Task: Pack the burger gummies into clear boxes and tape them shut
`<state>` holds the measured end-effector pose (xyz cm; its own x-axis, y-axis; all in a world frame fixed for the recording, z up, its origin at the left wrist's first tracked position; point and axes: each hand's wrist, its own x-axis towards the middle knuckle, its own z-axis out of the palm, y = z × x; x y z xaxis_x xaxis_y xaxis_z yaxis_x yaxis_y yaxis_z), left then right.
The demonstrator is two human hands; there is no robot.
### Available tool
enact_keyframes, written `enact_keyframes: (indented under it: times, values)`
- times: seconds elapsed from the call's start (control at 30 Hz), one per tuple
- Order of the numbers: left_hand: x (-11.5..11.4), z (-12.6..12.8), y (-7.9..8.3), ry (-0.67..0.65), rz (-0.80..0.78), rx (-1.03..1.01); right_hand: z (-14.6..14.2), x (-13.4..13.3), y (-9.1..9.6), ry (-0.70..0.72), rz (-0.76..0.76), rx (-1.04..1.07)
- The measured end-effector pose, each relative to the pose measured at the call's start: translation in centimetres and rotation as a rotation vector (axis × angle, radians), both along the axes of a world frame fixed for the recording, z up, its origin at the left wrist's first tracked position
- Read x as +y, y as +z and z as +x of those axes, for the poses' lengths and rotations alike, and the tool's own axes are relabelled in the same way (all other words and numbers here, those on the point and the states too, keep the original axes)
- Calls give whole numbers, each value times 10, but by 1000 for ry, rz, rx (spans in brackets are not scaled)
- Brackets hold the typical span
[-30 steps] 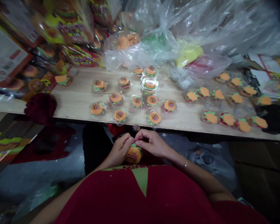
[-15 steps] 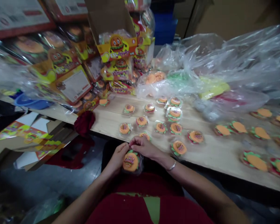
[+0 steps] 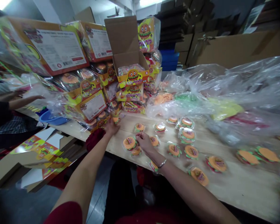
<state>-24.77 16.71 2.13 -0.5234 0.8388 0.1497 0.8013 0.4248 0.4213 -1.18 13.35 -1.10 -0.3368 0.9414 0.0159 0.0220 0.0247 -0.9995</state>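
Observation:
My right hand [image 3: 145,140] reaches over the wooden table [image 3: 235,183] and pinches the wrapper edge of a wrapped burger candy [image 3: 129,143], which rests on the table among several other wrapped burger candies [image 3: 174,149]. My left hand [image 3: 111,127] stretches further left to the foot of the stacked display boxes [image 3: 130,81]. Its fingers close over a small orange burger candy [image 3: 116,119] lying there. Both arms are extended forward.
Clear plastic bags [image 3: 226,93] with orange, green and yellow pieces fill the back right. More burger candies [image 3: 247,156] lie along the right. Another person's arm [image 3: 21,101] works at the far left by a blue bowl [image 3: 51,118]. A dark red cloth [image 3: 94,138] hangs off the table edge.
Both hands left my lap, where they held the wrapped candy. The right hand carried it onto the table. The left hand reached out to the boxes. The view tilted upward.

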Motion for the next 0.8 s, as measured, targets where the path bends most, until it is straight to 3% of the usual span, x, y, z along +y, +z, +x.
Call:
enact_keyframes:
  times: [0.17,0.33,0.47,0.6,0.7,0.8]
  values:
    - [16,-15,-22,-50,-4,93,-12,21,-5,-75,83,-70]
    - [-3,-5,-41,-26,31,147,-36,34,-7,-100,211,-179]
    - [-15,3,-48,2,89,139,-32,28,0,-53,359,-252]
    - [-15,1,-42,18,141,72,-14,15,17,14,487,-274]
    - [-26,1,-27,128,217,45,0,4,27,65,559,-232]
    - [-57,21,-7,199,311,62,7,-7,34,122,397,-79]
